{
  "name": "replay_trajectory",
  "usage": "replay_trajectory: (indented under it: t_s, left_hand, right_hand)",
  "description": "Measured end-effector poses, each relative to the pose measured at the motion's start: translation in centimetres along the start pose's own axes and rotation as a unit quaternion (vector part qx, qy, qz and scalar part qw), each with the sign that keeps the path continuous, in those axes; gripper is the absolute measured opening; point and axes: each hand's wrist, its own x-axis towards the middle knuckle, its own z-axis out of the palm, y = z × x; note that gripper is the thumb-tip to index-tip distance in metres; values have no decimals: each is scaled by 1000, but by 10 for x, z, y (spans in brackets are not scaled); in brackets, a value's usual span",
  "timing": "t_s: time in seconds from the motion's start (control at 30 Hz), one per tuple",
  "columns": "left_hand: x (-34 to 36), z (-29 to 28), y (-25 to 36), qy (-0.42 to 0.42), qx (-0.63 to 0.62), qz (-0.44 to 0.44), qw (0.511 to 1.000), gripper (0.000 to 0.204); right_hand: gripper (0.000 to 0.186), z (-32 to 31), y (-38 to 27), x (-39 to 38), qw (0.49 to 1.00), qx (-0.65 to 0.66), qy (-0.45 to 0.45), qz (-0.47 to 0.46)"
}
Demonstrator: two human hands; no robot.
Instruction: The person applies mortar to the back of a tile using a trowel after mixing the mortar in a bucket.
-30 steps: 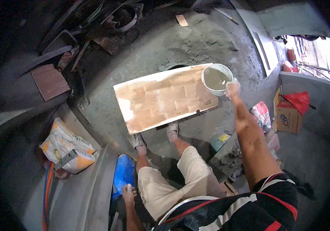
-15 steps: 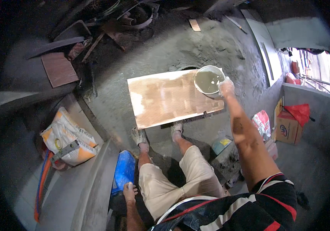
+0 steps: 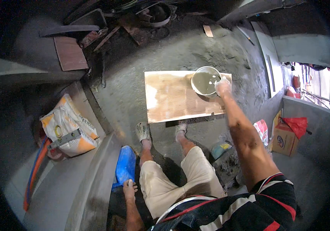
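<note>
My right arm reaches forward, and my right hand [image 3: 222,87], coated in pale grey, is closed on the near right rim of a round bucket [image 3: 197,91]. Inside the bucket is grey, watery slurry [image 3: 206,81] with a few white patches. It is over the right part of a ribbed tan board [image 3: 169,96], which lies on the grey floor in front of my feet. My left hand [image 3: 129,187] hangs low beside my left thigh, fingers loosely curled and apart, with nothing visible in them. Right by it is a blue plastic container [image 3: 126,165]; whether they touch is unclear.
On the ledge at left lies a white and orange sack [image 3: 70,127] with a metal level [image 3: 64,139] on it. A cardboard box [image 3: 284,139] and red bag [image 3: 296,126] stand at right. Grey mortar [image 3: 221,48] is heaped beyond the board; dark scrap [image 3: 153,17] lies far back.
The view has shifted, so the board and surroundings sit differently in it. Against the board, the bucket has moved left, still in my right hand. My left hand stays by the blue container.
</note>
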Motion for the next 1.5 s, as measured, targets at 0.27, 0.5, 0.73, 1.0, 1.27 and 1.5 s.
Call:
replay_trajectory:
  t_s: [0.27,0.5,0.73,1.0,1.27,1.5]
  left_hand:
    - [-1,-12,-13,13,-11,-15,1000,31]
    - [4,-13,-22,-6,-19,-16,1000,32]
    - [12,-16,-28,-11,-29,6,999,35]
    - [10,-16,-25,0,-42,0,999,33]
    - [12,-18,-24,-5,-45,4,999,36]
    - [14,-21,-34,-6,-43,22,999,36]
  right_hand:
    - [31,-2,-71,-24,1000,4,-24,-12]
    - [32,-21,-124,-44,999,6,-30,-39]
    - [33,-15,-163,-51,996,-9,-28,-81]
    - [31,-17,-185,-69,988,-24,-73,-131]
    - [31,-5,-189,-97,982,-28,-51,-178]
    - [27,13,-183,-127,979,-18,-49,-197]
